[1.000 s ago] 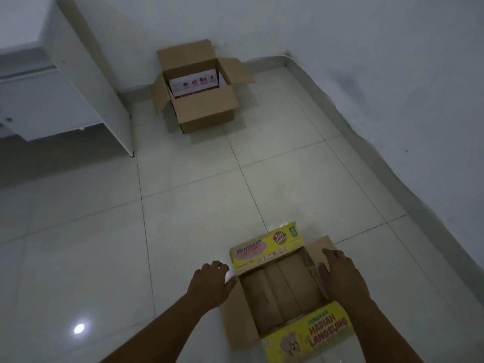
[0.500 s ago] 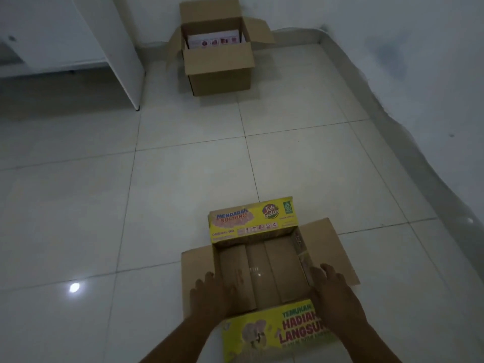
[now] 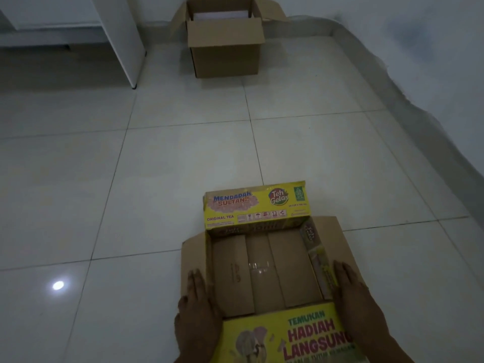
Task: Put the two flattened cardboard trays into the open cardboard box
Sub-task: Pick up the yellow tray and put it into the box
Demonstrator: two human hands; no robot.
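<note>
A flattened cardboard tray (image 3: 286, 268) with yellow printed flaps lies on the tiled floor right in front of me. I cannot tell whether a second tray lies under it. My left hand (image 3: 196, 307) rests palm down on the tray's brown left flap, fingers stretched out. On the right flap, beside the inner wall, my right hand (image 3: 353, 297) lies flat the same way. Neither hand grips anything. The open cardboard box (image 3: 225, 48) stands far ahead against the back wall, flaps up, something white inside.
A white cabinet panel (image 3: 123, 35) stands on the floor to the left of the box. The right wall's skirting (image 3: 408, 100) runs diagonally from the far corner towards me. Pale floor tiles (image 3: 183, 158) lie between the tray and the box.
The view has dropped and moved closer to the tray. Both hands slid from the tray's far corners to its side flaps and now lie flat there.
</note>
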